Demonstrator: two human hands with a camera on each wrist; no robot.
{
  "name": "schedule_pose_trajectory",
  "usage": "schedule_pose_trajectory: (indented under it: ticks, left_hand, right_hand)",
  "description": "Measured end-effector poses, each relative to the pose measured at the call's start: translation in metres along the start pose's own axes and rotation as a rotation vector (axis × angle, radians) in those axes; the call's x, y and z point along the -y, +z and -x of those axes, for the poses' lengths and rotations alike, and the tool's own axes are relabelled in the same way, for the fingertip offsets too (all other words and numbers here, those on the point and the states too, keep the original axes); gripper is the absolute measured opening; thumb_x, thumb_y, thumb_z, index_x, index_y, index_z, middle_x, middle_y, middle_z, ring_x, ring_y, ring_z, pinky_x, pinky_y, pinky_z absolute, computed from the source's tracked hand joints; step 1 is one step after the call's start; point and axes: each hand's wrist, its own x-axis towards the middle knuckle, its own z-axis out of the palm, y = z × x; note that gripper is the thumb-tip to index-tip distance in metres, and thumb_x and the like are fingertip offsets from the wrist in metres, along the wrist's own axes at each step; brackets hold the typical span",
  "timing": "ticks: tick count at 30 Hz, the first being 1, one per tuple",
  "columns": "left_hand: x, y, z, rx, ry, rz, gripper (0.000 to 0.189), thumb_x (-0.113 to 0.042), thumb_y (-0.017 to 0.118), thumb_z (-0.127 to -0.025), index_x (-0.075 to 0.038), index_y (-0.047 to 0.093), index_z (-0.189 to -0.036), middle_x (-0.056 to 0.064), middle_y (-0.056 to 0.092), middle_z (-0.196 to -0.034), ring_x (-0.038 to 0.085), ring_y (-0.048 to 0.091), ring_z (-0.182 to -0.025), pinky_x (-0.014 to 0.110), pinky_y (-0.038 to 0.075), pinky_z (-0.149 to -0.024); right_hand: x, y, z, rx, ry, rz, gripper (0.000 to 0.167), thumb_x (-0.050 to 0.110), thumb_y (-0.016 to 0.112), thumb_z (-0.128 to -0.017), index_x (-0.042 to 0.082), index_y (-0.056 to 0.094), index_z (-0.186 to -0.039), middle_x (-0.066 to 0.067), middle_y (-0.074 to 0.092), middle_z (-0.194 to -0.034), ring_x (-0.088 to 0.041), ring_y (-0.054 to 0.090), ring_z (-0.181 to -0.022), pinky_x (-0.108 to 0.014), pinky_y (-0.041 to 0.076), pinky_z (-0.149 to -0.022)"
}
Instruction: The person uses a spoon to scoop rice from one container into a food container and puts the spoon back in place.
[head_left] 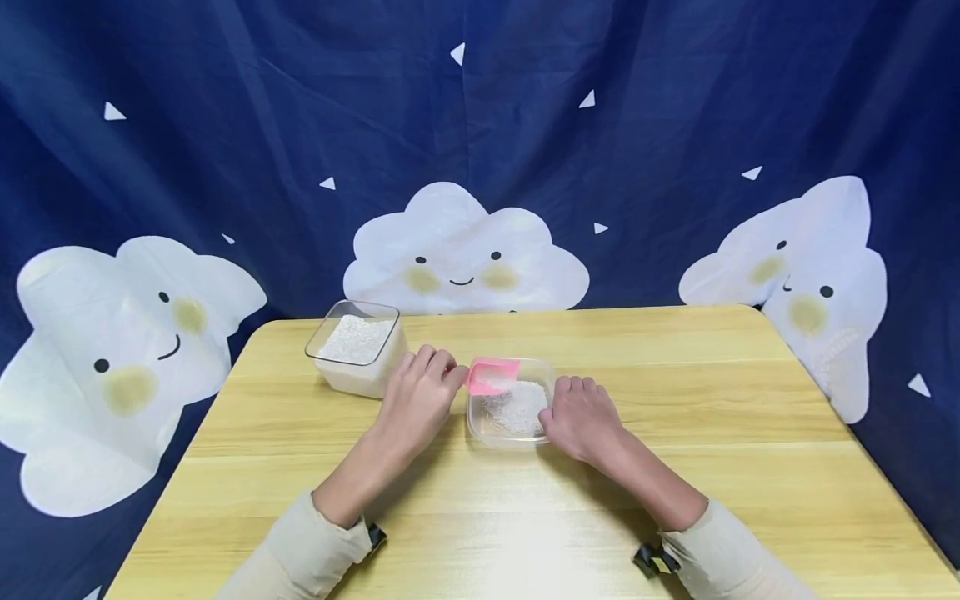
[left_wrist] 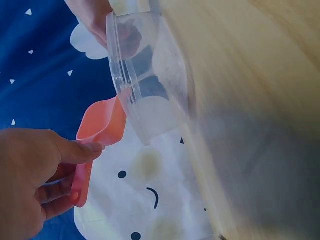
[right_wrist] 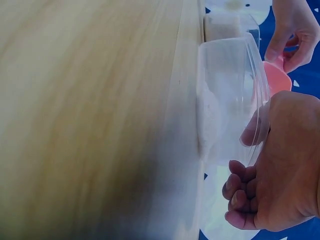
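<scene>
Pink scoop (head_left: 489, 377) in the left hand (head_left: 420, 393)

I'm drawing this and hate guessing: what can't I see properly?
Head view: the pink scoop, its handle mostly hidden by the left hand.
Head view: what the white powder is; grains too small.
Left wrist view: part of the right hand, cut off by the top edge.
Right wrist view: the square tub, partly behind the clear plastic container.
</scene>
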Motion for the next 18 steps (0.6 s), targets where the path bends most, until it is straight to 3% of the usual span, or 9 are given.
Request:
schedule_pose_trajectory:
  ticks: [3,9,18]
  left_hand:
    - [-0.0004,0.0005,0.0014,-0.014,0.019,-0.046,0.014,-0.002,0.066,-0.09,-0.009,0.077,-0.094,0.006,0.068,-0.089,0.026,0.059,-0.081,0.032,0.04,-0.064]
    - [-0.0027,0.0006,0.0002,-0.103,0.092,-0.17,0.021,-0.012,0.058,-0.1,-0.009,0.077,-0.094,0.005,0.067,-0.084,0.023,0.056,-0.076,0.03,0.041,-0.063]
    - [-0.0034,-0.0024,-0.0025,-0.141,0.164,-0.245,0.018,-0.012,0.059,-0.099,-0.008,0.077,-0.096,0.004,0.068,-0.083,0.021,0.058,-0.074,0.031,0.05,-0.069]
  right_hand:
    - [0.0007,-0.0001,-0.0002,0.003,0.001,0.001,0.036,0.029,0.044,-0.096,-0.005,0.053,-0.103,-0.018,0.055,-0.096,-0.035,0.053,-0.095,-0.05,0.047,-0.091]
    - [0.0009,-0.0009,-0.0001,0.0,-0.002,0.004,0.036,0.029,0.044,-0.096,-0.005,0.053,-0.102,-0.018,0.056,-0.096,-0.035,0.054,-0.095,-0.05,0.047,-0.092]
    - [0.0015,-0.0019,0.0003,-0.002,0.003,-0.004,0.038,0.029,0.044,-0.095,-0.006,0.054,-0.105,-0.019,0.058,-0.099,-0.037,0.056,-0.1,-0.051,0.047,-0.093]
